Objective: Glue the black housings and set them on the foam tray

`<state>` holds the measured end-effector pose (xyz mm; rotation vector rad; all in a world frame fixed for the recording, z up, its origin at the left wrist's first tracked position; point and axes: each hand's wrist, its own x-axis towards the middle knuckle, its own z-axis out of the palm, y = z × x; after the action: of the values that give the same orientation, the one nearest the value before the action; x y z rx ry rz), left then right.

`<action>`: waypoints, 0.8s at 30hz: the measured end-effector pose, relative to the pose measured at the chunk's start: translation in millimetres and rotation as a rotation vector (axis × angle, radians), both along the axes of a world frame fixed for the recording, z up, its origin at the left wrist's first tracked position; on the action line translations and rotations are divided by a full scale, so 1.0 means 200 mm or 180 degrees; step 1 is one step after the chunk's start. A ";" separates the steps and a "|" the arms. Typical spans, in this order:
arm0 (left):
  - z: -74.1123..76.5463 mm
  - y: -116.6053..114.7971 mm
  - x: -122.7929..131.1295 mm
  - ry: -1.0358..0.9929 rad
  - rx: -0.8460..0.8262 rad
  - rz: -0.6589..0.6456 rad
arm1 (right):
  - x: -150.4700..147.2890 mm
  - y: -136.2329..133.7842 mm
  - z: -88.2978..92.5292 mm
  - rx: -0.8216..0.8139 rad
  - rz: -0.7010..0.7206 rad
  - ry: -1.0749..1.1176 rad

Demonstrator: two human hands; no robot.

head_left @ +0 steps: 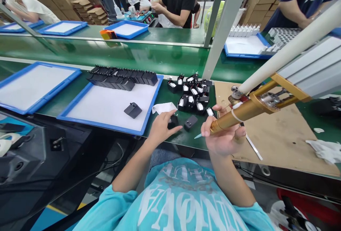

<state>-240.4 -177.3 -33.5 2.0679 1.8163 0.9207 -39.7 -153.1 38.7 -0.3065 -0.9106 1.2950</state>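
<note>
My right hand (223,135) is wrapped round a gold-coloured dispensing gun (239,115), whose pale blue tapered tip (198,136) points down left over the green bench. Thumb and fingers of my left hand (162,128) are apart around a small black housing (173,121); part of it is hidden, and contact is unclear. Between my hands lies a black plug-like case (190,122) with two pins. A white cloth or paper (163,108) lies just behind my left hand. Farther back is a heap of black housings (193,91) with white parts and wires.
A blue-rimmed tray (117,128) at left carries rows of black cases (122,77) and one loose case (133,110). Another blue-rimmed tray (29,85) is farther left. A brown board (277,131) lies at right, beneath the gun. A metal post (226,14) rises behind the bench; people work beyond.
</note>
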 end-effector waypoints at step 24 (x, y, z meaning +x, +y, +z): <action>-0.04 -0.06 -0.03 -0.1192 0.0422 0.0556 | -0.17 0.09 0.04 0.0008 0.0101 0.0086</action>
<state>-247.3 -189.4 -42.1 1.6765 1.7880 1.4019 -74.3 -135.2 45.8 -0.2730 -0.8973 1.3240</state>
